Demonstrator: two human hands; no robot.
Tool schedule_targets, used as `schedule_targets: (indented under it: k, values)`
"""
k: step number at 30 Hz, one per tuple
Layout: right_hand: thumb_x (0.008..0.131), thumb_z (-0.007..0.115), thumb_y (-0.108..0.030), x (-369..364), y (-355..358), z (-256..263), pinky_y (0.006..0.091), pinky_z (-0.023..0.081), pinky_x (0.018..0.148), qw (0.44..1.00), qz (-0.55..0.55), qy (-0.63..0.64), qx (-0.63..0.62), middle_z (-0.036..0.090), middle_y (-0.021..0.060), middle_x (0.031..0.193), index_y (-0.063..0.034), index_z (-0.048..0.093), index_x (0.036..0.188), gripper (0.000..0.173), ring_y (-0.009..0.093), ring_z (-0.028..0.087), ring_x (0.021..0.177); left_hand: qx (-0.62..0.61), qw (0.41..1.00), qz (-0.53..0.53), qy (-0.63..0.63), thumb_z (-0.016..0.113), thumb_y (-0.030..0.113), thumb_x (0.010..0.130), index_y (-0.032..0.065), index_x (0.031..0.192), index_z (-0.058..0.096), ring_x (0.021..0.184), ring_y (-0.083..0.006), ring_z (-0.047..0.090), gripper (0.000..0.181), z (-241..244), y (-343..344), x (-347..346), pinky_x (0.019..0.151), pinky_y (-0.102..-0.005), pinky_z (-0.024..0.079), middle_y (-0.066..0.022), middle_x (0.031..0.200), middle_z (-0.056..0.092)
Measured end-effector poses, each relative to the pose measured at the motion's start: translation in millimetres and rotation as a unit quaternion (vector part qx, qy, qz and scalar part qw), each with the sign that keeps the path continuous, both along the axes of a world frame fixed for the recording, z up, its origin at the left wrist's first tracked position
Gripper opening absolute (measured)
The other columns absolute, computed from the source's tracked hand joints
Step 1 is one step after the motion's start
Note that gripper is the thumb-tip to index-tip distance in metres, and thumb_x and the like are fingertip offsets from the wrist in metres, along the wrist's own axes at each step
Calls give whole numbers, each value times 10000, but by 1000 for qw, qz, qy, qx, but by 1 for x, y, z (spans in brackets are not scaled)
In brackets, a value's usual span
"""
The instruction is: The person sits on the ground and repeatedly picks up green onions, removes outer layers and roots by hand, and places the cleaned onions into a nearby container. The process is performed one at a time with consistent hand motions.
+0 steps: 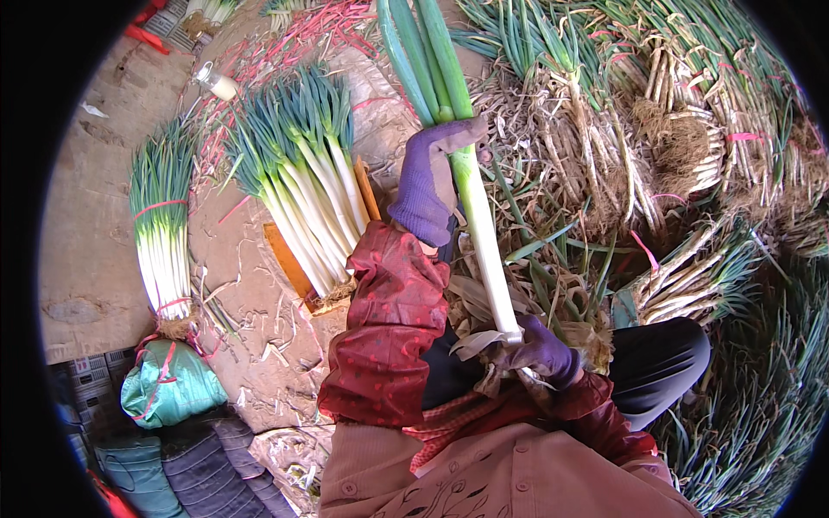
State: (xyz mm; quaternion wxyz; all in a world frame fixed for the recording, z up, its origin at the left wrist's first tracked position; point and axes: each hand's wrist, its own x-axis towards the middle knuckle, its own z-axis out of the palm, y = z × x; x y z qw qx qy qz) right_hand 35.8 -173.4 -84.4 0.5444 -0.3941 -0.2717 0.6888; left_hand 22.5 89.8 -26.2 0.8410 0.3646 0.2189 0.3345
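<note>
My left hand, in a purple glove, is closed round the upper stem of a large green onion, just below its green leaves. Near the root end of the same stalk, my right hand, also gloved, grips a strip of pale outer skin and the base. The stalk stands out white and smooth between my hands. Left of my left forearm, a pile of cleaned green onions lies in an orange holder. The root tip is hidden by my right hand.
A tied bundle of green onions lies at the left, above a green wrapped sack. Untrimmed green onions with dry roots are heaped at the right. A jar and pink ties lie beyond, and dry peelings cover the ground.
</note>
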Motion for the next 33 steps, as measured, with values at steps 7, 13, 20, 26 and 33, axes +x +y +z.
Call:
schedule_targets:
  k: [7, 13, 20, 26, 33]
  values:
    - [752, 735, -96, -1, 2, 16, 298, 533, 736, 986, -50, -81, 138, 657, 134, 917, 16, 644, 943, 240, 200, 661, 814, 14, 1000, 12, -1, 618, 186, 759, 6, 889, 657, 753, -200, 597, 226, 6, 2, -9, 672, -329, 493, -75, 829, 627]
    - [767, 723, -57, -3, 4, 2, 338, 517, 676, 942, -77, -216, 246, 647, 148, 895, -87, 676, 822, 78, 284, 657, 768, 32, 999, 20, 5, 615, 194, 762, -5, 883, 666, 754, -203, 602, 238, 3, 0, -6, 666, -330, 494, -87, 856, 642]
    - [760, 728, -49, -1, 4, 3, 356, 507, 670, 995, -4, -77, 59, 648, 143, 886, -97, 667, 793, 84, 306, 651, 767, 43, 996, 29, 69, 607, 161, 763, -12, 879, 671, 765, -202, 608, 219, 6, -2, -5, 663, -331, 507, -89, 874, 644]
    - [757, 731, -52, -1, 5, -14, 339, 497, 645, 944, -48, -208, 250, 641, 133, 850, -96, 648, 807, 106, 306, 645, 747, 38, 998, 22, 49, 624, 168, 755, -13, 878, 676, 767, -210, 608, 225, 6, 0, -5, 675, -332, 516, -91, 867, 639]
    - [765, 734, -75, 4, 9, 1, 327, 489, 629, 934, -71, -251, 243, 636, 134, 830, -60, 630, 853, 138, 289, 633, 685, 48, 996, 8, 80, 642, 165, 752, -9, 875, 675, 746, -205, 606, 216, 1, 0, 0, 670, -322, 518, -89, 862, 637]
